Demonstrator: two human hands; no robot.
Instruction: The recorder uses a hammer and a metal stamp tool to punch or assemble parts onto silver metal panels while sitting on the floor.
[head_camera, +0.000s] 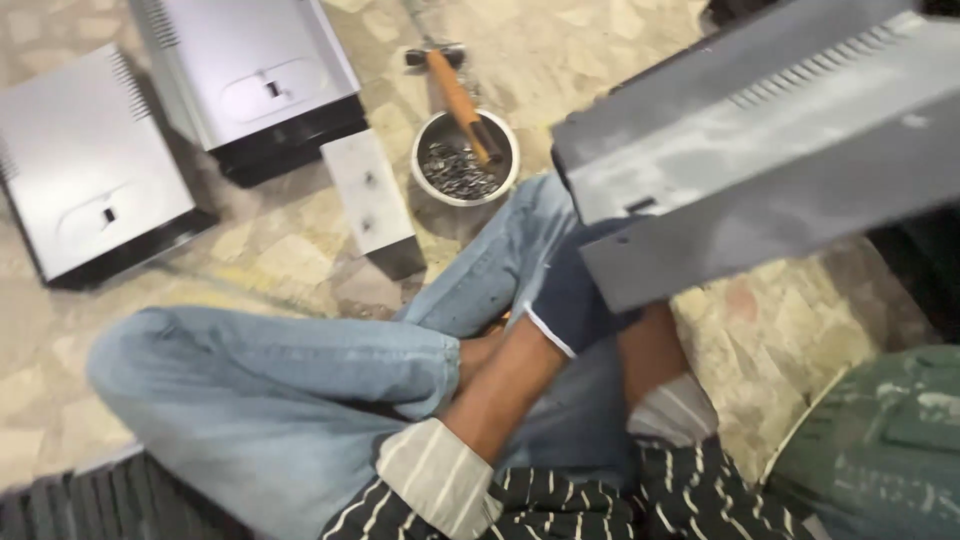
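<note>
Nearest the camera, your striped sleeves (560, 500) and jeans-clad crossed legs (270, 380) fill the lower frame as you sit on the stone floor (300, 260). Your left hand (570, 290), in a dark glove, grasps the lower edge of a grey metal casing (760, 150) held tilted above your lap; your right hand is hidden behind that casing, so you cannot tell whether it grips or only steadies. The casing is large and carried at one visible edge: if the gloved grip slips, it is likely to drop onto your legs or swing toward the steel bowl (465, 158) of small dark screws, scattering them. The wooden-handled hammer (455, 90) resting across the bowl's rim could be knocked off too. Two more closed grey casings (90, 170) (250, 70) lie well apart at upper left, each showing an oval pressed outline around a small dark slot, with vent slits along one edge. A pale rectangular block (368, 195) lies between them and the bowl. No labels or packaging are legible.
</note>
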